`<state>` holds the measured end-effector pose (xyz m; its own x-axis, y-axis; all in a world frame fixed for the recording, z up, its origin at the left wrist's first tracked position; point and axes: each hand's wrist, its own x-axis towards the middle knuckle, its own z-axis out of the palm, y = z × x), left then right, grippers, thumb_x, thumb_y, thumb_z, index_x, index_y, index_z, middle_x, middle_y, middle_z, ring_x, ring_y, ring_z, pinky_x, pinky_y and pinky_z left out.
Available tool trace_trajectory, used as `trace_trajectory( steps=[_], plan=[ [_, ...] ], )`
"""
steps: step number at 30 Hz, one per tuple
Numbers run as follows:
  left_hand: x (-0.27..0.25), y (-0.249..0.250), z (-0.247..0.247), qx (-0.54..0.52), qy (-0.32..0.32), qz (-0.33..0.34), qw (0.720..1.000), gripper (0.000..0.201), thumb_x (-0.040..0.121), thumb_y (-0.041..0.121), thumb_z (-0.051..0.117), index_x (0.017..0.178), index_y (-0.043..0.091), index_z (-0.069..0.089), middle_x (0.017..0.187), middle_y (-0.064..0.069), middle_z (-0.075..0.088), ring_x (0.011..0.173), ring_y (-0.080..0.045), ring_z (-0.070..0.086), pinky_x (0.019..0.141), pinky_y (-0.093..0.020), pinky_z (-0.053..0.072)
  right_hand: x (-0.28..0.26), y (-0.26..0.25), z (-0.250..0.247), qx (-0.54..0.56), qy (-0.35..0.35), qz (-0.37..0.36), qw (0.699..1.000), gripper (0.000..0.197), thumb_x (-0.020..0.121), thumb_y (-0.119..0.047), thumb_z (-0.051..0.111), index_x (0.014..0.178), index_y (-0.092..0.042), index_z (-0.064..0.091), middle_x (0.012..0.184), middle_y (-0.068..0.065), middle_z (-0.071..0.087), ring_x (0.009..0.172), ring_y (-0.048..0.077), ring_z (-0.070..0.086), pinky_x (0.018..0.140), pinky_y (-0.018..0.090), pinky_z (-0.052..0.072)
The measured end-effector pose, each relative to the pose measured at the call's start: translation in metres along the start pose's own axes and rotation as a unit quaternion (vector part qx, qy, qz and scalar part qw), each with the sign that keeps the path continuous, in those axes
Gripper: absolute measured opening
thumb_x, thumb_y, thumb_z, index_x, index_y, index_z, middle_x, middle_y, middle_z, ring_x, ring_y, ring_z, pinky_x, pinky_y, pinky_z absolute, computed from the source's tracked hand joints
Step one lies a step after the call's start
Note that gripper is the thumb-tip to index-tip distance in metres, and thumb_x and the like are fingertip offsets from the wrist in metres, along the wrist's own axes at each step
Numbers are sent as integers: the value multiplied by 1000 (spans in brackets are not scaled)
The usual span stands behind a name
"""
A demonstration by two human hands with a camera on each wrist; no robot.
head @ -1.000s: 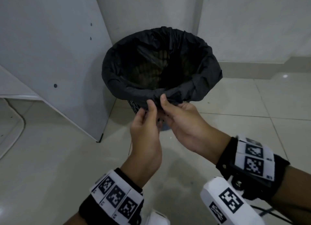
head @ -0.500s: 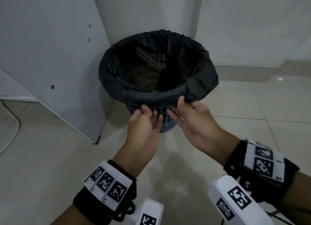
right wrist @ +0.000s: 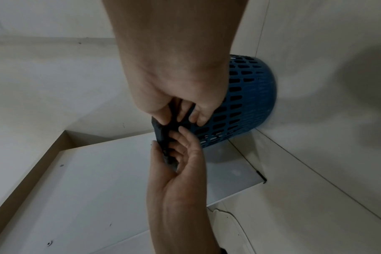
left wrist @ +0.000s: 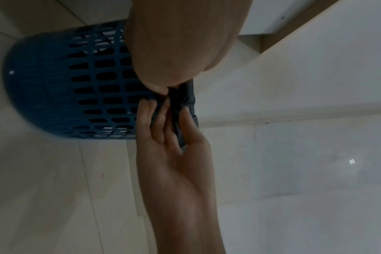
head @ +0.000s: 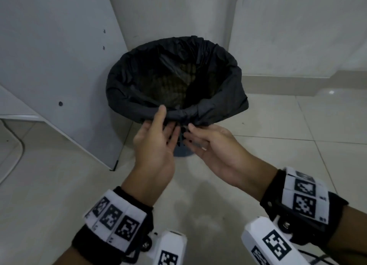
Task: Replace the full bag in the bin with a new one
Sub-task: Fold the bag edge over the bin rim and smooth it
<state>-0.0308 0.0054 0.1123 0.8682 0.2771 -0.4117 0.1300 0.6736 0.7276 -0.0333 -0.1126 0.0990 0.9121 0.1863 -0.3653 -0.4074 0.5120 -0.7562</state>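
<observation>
A black bag point(head: 218, 106) lines a blue slotted bin point(head: 181, 152) on the floor, its edge folded over the rim. Both hands are at the near rim, where the fold is bunched. My left hand point(head: 164, 122) has its thumb on top of the fold and its fingers beneath. My right hand point(head: 188, 133) pinches the hanging edge just to the right. In the left wrist view the bin point(left wrist: 54, 86) lies behind the left hand point(left wrist: 161, 89). In the right wrist view the right hand's fingers point(right wrist: 198, 116) clamp a strip of the bag point(right wrist: 161, 135) beside the bin point(right wrist: 250, 96).
The bin stands in a corner against a pale wall point(head: 297, 36). A white cabinet panel point(head: 59, 66) rises close on its left. A cable point(head: 17, 141) curves on the tiled floor point(head: 297, 145) at far left. Open floor lies to the right and in front.
Half a second ago both hands hung below the rim with fingers loose. Now they have risen and hold the bag's near edge again, which is bunched between them.
</observation>
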Motion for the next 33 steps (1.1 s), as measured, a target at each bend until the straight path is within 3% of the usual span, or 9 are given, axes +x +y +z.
trace_trajectory(
  steps=[4,8,14,17,20,24,29,31,33],
  plan=[
    [16,21,-5,-44,35,8,998,31,94,12,68,124,6,63,119,-12,70,95,-21,71,78,-31,62,4,-11,-13,96,82,-1,992,37,99,-33,55,127,-8,57,118,11,63,114,25,63,105,39,49],
    [21,30,-9,-71,32,12,997,24,94,10,67,117,4,64,119,-14,69,100,-25,69,85,-39,61,20,-20,-23,87,92,-19,992,45,103,-39,46,138,-13,52,128,10,63,112,23,65,96,38,55],
    [22,29,-11,-66,23,10,997,15,94,11,67,108,5,65,109,-12,69,96,-23,69,86,-39,61,31,-24,-34,129,95,-8,987,30,108,-15,31,116,-10,60,114,7,65,107,28,65,93,46,54],
    [23,28,-13,-60,21,13,998,15,94,11,67,108,4,65,108,-11,69,97,-22,69,83,-37,61,35,-33,-37,172,100,-20,980,36,103,-2,26,117,-3,59,107,10,65,105,32,65,93,48,53],
    [23,27,-13,-59,22,11,998,16,94,11,67,108,4,65,107,-11,69,100,-23,69,81,-36,62,39,-39,-36,184,105,-41,976,36,106,-15,32,135,-6,52,117,14,62,107,33,65,94,48,54],
    [23,27,-12,-58,23,13,998,22,95,12,67,115,3,65,108,-11,70,102,-23,69,83,-37,62,45,-37,-43,121,176,-82,973,38,98,-29,61,128,-9,47,125,15,60,108,32,66,80,45,61],
    [23,27,-12,-55,25,16,998,24,95,12,67,117,1,64,108,-12,70,100,-23,70,81,-37,62,53,-42,-55,-1,207,-74,976,22,94,-17,67,114,-8,65,105,1,69,93,15,65,73,30,58],
    [23,27,-12,-55,26,18,998,23,95,11,67,115,2,64,107,-12,70,100,-24,70,83,-38,62,55,-48,-52,-12,211,-52,976,3,96,-12,62,97,-10,65,87,-1,59,70,9,51,68,27,58],
    [24,27,-12,-58,27,19,998,22,95,11,67,114,2,64,108,-12,70,101,-24,70,84,-40,61,59,-54,-49,18,209,-47,977,15,100,-8,54,87,-8,61,79,1,52,63,10,40,64,28,57]
  ],
)
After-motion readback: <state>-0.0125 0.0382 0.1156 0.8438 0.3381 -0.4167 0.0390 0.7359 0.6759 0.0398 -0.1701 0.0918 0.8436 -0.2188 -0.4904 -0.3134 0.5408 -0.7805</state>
